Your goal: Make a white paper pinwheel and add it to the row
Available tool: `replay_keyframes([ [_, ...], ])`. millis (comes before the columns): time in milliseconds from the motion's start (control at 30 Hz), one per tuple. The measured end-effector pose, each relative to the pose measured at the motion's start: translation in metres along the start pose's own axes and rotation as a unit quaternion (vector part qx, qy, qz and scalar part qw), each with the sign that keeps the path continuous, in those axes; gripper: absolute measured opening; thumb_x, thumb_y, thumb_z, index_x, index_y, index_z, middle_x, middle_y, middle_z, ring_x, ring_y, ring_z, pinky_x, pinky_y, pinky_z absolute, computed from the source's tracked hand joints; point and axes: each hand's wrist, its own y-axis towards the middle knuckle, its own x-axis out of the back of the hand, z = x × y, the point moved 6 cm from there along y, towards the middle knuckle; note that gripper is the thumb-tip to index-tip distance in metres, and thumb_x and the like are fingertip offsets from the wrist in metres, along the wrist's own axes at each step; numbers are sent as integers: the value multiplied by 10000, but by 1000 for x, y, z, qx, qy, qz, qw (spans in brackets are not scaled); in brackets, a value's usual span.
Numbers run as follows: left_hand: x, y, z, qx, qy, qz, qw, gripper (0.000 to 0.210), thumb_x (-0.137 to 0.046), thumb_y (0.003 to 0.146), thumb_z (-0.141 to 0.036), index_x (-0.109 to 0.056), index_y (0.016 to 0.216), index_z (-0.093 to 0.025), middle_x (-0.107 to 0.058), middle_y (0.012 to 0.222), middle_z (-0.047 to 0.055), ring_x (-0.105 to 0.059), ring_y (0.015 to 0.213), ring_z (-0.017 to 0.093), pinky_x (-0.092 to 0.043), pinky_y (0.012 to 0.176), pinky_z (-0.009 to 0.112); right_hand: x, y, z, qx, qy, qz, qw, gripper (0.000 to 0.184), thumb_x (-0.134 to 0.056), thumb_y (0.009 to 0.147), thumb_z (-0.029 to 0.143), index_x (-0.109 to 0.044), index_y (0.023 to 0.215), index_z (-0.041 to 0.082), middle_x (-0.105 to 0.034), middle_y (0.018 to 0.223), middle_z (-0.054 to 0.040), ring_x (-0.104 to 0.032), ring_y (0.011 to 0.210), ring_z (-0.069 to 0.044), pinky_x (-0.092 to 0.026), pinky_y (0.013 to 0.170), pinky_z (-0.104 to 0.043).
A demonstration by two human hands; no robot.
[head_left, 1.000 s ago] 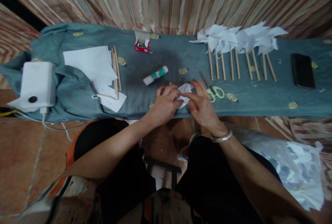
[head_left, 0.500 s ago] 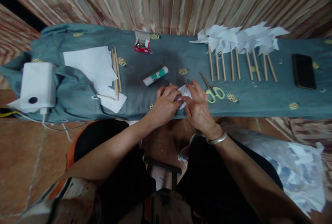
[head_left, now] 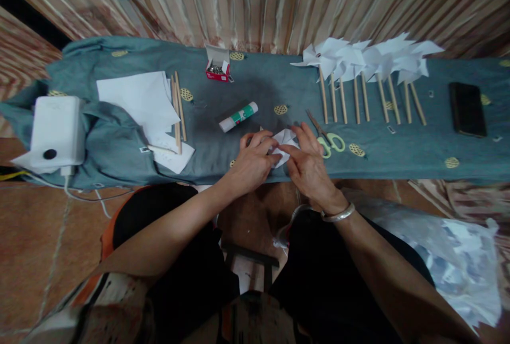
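Note:
A white sheet of folded paper (head_left: 285, 138) lies at the near edge of the cloth-covered table, between my two hands. My left hand (head_left: 255, 163) has its fingers curled in on the paper's left side, thumb pressed against it. From the right, my right hand (head_left: 308, 166) grips the paper, its index finger reaching over the middle and the other fingers bent at the far side. Part of the paper is hidden beneath the fingers. Just right of my right hand lie scissors (head_left: 333, 142) with light green handles. A glue stick (head_left: 239, 117) rests beyond my left hand.
Several paper pinwheels on wooden sticks (head_left: 356, 101) lie at the back right, left of a dark phone (head_left: 467, 109). A red box of small metal pins (head_left: 218, 70) stands at the back. White paper sheets (head_left: 137, 94), loose sticks (head_left: 178, 115) and a white device with cables (head_left: 58, 131) are leftward.
My right hand has shifted slightly right, its index finger now stretched across the paper, and more of the paper shows. My left hand stays nearly in place.

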Motion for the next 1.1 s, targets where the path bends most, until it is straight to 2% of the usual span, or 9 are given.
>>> replay_keyframes([
  [133, 1, 0, 0, 3, 0, -2, 1000, 267, -459, 936, -182, -714, 1012, -207, -615, 1203, 92, -397, 1275, 303, -269, 993, 511, -1, 0, 9, 24, -36, 1, 999, 408, -401, 876, 118, -600, 1219, 215, -338, 1540, -95, -162, 1469, -328, -260, 1105, -594],
  [300, 3, 1, -1, 1, -2, -2, 1000, 241, -490, 921, -174, -729, 951, -179, -622, 1199, 110, -410, 1274, 321, -296, 990, 536, -5, 0, 15, 23, -50, 11, 998, 384, -353, 918, 141, -582, 1223, 184, -378, 1512, -138, -158, 1472, -312, -256, 1103, -579],
  [533, 6, 2, -2, -3, 9, -29, 1000, 246, -502, 894, -120, -729, 955, -193, -626, 1183, 110, -434, 1254, 323, -314, 977, 539, 0, 3, 12, 5, -54, 23, 998, 384, -383, 893, 114, -604, 1199, 182, -388, 1503, -143, -160, 1470, -319, -267, 1105, -566],
  [667, 6, 2, -1, -11, 9, -39, 999, 277, -501, 871, -92, -728, 980, -208, -639, 1116, 103, -446, 1232, 314, -312, 979, 538, 2, 2, 9, -9, -31, 22, 999, 435, -382, 875, 90, -597, 1235, 207, -378, 1510, -126, -169, 1466, -322, -276, 1093, -593],
  [767, 7, 2, -1, -19, 13, -41, 999, 283, -487, 880, -101, -723, 989, -214, -651, 1073, 98, -453, 1217, 311, -317, 971, 541, 2, 2, 8, -15, -17, 23, 999, 455, -372, 873, 84, -585, 1262, 188, -370, 1512, -147, -175, 1465, -323, -287, 1085, -599],
  [1100, 7, 2, 3, -11, -9, -48, 999, 263, -508, 878, -127, -739, 948, -232, -636, 1072, 97, -435, 1238, 326, -311, 979, 572, 1, 2, 10, 8, -43, 24, 999, 392, -392, 898, 105, -621, 1213, 145, -390, 1497, -172, -170, 1471, -313, -265, 1122, -520],
])
